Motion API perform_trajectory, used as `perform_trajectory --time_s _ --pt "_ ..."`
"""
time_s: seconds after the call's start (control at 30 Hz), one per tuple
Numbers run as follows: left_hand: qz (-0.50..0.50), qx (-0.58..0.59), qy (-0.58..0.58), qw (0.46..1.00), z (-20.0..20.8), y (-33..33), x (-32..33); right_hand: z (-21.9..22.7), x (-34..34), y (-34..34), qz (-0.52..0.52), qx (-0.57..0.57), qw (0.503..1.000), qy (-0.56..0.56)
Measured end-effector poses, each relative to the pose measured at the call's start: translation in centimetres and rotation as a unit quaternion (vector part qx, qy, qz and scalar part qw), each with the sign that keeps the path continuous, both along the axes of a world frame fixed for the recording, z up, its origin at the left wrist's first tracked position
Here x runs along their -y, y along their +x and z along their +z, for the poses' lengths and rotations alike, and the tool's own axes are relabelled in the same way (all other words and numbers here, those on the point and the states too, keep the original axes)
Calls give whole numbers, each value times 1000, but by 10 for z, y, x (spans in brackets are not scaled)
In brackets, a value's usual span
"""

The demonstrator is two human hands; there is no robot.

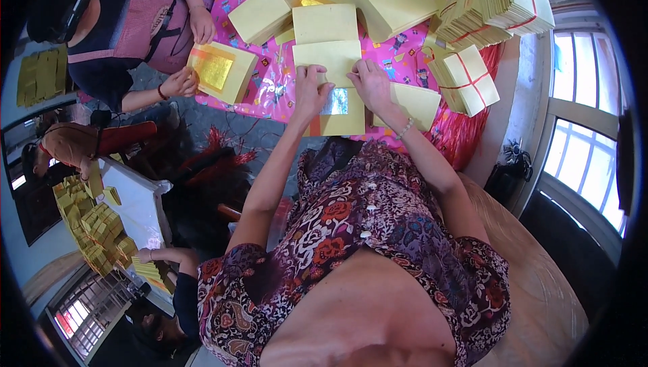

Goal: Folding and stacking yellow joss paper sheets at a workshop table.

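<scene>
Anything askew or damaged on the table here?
Nothing damaged or spilled. Loose yellow paper stacks lie at mixed angles on the pink tablecloth, not squared. Both the left hand and right hand rest on the front silver-foiled stack.

We see matt yellow paper sheets [327, 57] with a shiny silver foil square [335, 102]. They lie on a glossy pink printed plastic tablecloth [277, 83].

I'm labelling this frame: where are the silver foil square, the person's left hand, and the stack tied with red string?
silver foil square [335, 101], head view, its middle.
left hand [309, 90], head view, its back.
tied stack [468, 78], head view, top face.
</scene>
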State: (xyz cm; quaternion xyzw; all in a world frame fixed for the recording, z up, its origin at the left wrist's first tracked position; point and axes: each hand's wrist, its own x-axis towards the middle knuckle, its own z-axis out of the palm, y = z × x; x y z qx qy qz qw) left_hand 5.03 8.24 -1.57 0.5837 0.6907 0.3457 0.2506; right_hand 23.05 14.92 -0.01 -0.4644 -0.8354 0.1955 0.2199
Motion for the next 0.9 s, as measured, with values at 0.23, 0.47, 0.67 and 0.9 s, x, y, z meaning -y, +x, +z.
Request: perform_trajectory --time_s 0.23,0.47,0.67,0.9 --pt "8 7 23 1000 -3 5 8 6 6 1 21 5 1000 2" --pt "9 13 16 1000 0 2 10 7 0 11 58 2 998 -12" --pt "12 64 28 998 8 5 14 4 3 19 70 41 997 -4" --pt "17 71 21 997 10 5 14 16 1 22 42 56 997 -33"
